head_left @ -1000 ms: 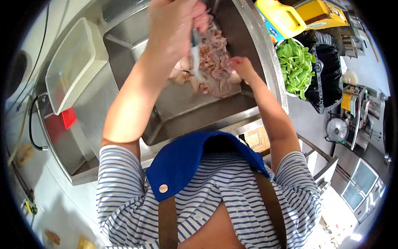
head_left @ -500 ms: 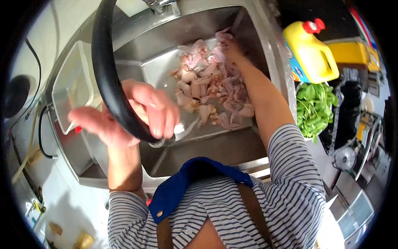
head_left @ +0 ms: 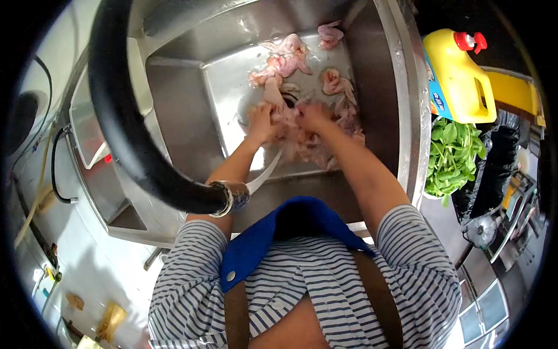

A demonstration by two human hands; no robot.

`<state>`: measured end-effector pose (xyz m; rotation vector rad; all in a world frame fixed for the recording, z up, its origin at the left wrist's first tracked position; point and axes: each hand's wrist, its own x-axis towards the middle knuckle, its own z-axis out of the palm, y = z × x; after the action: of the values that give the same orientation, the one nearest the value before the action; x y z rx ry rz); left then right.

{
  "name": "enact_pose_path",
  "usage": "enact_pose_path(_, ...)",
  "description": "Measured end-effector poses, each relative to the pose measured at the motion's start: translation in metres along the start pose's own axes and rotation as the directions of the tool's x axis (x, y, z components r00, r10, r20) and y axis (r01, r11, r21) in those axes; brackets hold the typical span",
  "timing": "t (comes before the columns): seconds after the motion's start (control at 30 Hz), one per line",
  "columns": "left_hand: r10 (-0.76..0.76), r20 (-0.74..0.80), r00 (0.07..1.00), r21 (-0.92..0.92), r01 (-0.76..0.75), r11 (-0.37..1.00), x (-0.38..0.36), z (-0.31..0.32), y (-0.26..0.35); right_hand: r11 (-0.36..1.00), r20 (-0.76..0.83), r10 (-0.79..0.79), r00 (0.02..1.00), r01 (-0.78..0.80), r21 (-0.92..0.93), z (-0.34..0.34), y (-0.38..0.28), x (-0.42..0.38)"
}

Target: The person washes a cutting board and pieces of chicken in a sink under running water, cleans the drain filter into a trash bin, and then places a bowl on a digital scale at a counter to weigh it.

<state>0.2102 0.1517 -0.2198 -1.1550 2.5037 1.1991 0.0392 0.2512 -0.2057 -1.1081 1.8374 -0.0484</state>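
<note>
Pieces of raw chicken [head_left: 288, 61] lie on the floor of a steel sink [head_left: 378, 87], some spread toward its back. My left hand [head_left: 261, 123] is down among them at the left side of the pile, fingers curled round a pale piece. Close beside it, my right hand [head_left: 314, 116] is blurred and sunk into the pile, so its fingers are hard to make out. A black hose [head_left: 125, 122] arches over the left of the sink, its end above my left forearm, with water running from it into the sink.
A clear plastic container [head_left: 87, 122] stands at the left of the sink. To the right are a yellow jug [head_left: 456, 75] with a red cap, leafy greens [head_left: 450, 157] and a black plastic bag [head_left: 494, 168].
My left hand has left the hose and gone down into the sink. My right hand has moved from the back right corner toward the middle. The chicken pieces have shifted.
</note>
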Motion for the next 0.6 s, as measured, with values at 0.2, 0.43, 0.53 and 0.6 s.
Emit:
enact_pose_path(0.2,0.067,0.290,0.955,0.209,-0.132,0.969,-0.065,-0.002,-0.012,0.964,0.494,-0.111,0.862,0.214,-0.155,0.018,-0.022,-0.019)
enact_pose_path(0.43,-0.120,0.568,0.814,0.145,0.044,0.988,-0.091,0.004,-0.037,0.991,-0.480,-0.096,0.872,0.039,-0.126,-0.095,-0.034,0.105)
enact_pose_path(0.53,-0.115,0.319,0.941,0.094,0.089,0.992,-0.076,-0.004,-0.033,0.987,-0.488,-0.114,0.865,0.042,-0.156,-0.082,-0.030,0.139)
enact_pose_path(0.6,-0.147,0.170,0.974,-0.034,0.155,0.987,-0.065,-0.010,-0.034,0.950,-0.568,-0.251,0.784,0.086,-0.300,-0.049,-0.025,0.144)
